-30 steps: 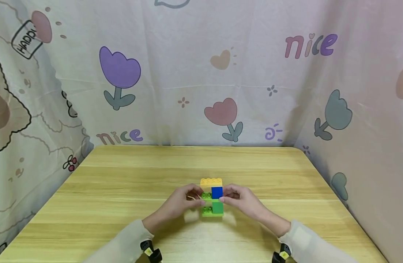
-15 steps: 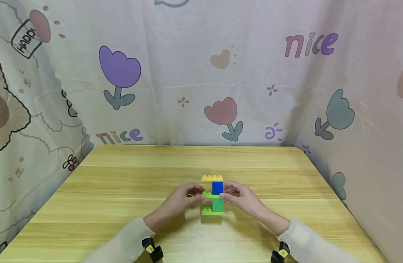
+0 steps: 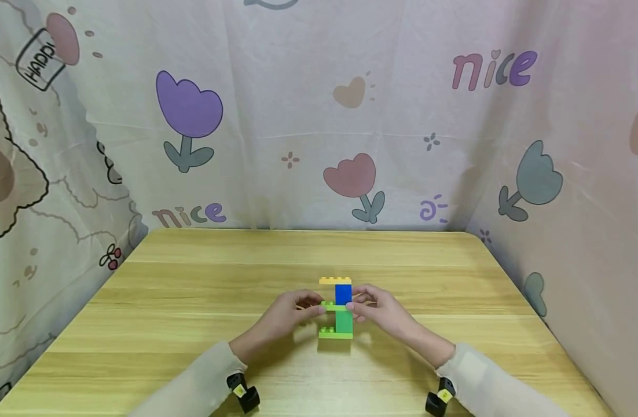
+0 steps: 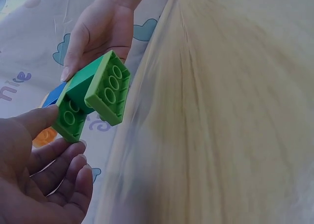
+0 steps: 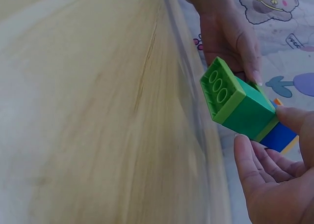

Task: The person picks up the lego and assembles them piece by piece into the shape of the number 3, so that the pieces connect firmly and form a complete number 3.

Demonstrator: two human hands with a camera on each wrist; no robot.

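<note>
Both hands hold a small tower of toy building bricks above the table. Its layers are a light green bottom plate (image 3: 326, 333), a green brick (image 3: 344, 322), a light green middle plate (image 3: 336, 308), a blue brick (image 3: 343, 294) and an orange-yellow top plate (image 3: 335, 280). The bricks line up on the right, so the plates jut out leftward. My left hand (image 3: 290, 310) pinches the free end of the middle plate between thumb and fingers. My right hand (image 3: 384, 310) grips the tower's right side, its thumb at the middle plate. Undersides of the light green plates show in the left wrist view.
A wooden table (image 3: 220, 278) spreads under the hands, and a printed cloth (image 3: 277, 104) hangs behind its far edge and along the sides. Black wrist cameras (image 3: 243, 392) sit at the sleeve cuffs. The tower's shadow falls on the wood below it.
The brick tower has risen slightly and tipped more upright, so its side faces the head view and fewer stud tops show. Both hands keep hold of it throughout.
</note>
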